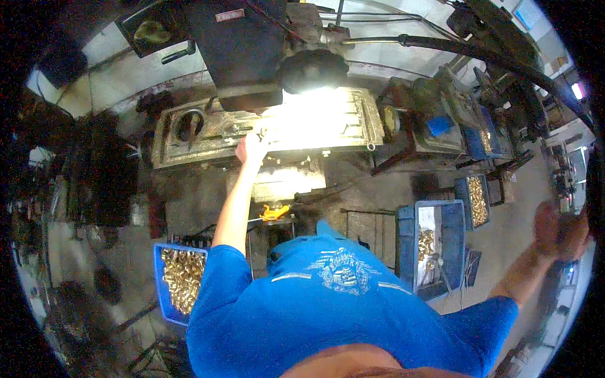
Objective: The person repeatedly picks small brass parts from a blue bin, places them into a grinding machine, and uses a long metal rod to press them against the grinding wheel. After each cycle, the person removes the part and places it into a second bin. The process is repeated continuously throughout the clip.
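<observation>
My left hand (252, 150) reaches forward onto the lit metal machine table (214, 142). Its fingers are bent together at a small metal fitting on the table; glare hides what lies in them. My right hand (563, 234) is raised far out to the right, dark and smeared near the picture's rim, so its fingers do not show clearly. In front of my body, below the table's edge, sits a yellow-orange object (275, 213), perhaps a handle or clamp. A blue bin (159, 283) of brass-coloured metal parts stands beside my left elbow.
A dark machine head (242, 57) overhangs the table, a bright light beside it. To my right stand a blue crate (406, 249) with some brass parts and a smaller blue bin (462, 201) full of them. A black hose (466, 47) arches overhead at the right.
</observation>
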### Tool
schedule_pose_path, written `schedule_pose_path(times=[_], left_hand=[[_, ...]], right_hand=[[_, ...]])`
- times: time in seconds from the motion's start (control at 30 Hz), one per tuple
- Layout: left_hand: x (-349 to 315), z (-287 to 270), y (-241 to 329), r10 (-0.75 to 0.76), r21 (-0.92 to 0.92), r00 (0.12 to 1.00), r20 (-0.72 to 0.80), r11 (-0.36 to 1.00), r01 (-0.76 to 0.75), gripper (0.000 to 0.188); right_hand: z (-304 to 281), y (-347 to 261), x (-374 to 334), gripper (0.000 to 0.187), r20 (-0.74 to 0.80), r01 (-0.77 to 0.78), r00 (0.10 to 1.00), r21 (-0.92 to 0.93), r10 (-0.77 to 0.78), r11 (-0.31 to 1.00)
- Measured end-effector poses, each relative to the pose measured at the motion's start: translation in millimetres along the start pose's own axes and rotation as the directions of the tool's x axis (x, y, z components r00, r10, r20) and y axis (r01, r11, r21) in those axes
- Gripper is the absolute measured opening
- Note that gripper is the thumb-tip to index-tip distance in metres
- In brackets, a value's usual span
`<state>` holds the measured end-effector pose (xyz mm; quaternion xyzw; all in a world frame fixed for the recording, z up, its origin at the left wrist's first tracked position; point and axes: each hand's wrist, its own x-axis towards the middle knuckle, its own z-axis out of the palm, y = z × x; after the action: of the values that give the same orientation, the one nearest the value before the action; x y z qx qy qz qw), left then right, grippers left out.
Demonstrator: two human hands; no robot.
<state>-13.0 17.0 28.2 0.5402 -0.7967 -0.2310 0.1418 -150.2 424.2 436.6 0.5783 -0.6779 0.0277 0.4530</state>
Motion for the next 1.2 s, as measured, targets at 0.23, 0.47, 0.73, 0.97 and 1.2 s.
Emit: schedule_pose_path(times=[0.23, 0.47, 0.73, 0.97, 1.2], left_hand=[[7, -3, -29, -0.119, 0.038, 0.989, -0.085, 0.992, 0.123, 0.059], [3, -6, -29, -0.065, -0.050, 0.993, -0.096, 0.997, 0.060, 0.056], [-4, -12, -8, -0.019, -0.048, 0.999, -0.042, 0.999, 0.017, 0.047], [2, -2, -11, -0.016, -0.022, 0.999, -0.042, 1.000, 0.015, 0.046], [13, 8, -14, -0.073, 0.097, 0.997, 0.017, 0.993, 0.071, 0.039]], right_hand=[[-53, -30, 13, 0.073, 0.444, 0.074, 0.895, -0.216, 0.031, 0.974], [14, -88, -75, 0.068, 0.926, -0.891, 0.371, 0.333, 0.073, 0.307], [151, -173, -186, 0.017, 0.979, -0.956, 0.148, 0.177, 0.138, -0.236], [167, -179, -188, 0.012, 0.968, -0.925, 0.228, 0.250, 0.106, -0.287], [181, -183, -200, 0.016, 0.951, -0.884, 0.301, 0.307, 0.074, -0.353]])
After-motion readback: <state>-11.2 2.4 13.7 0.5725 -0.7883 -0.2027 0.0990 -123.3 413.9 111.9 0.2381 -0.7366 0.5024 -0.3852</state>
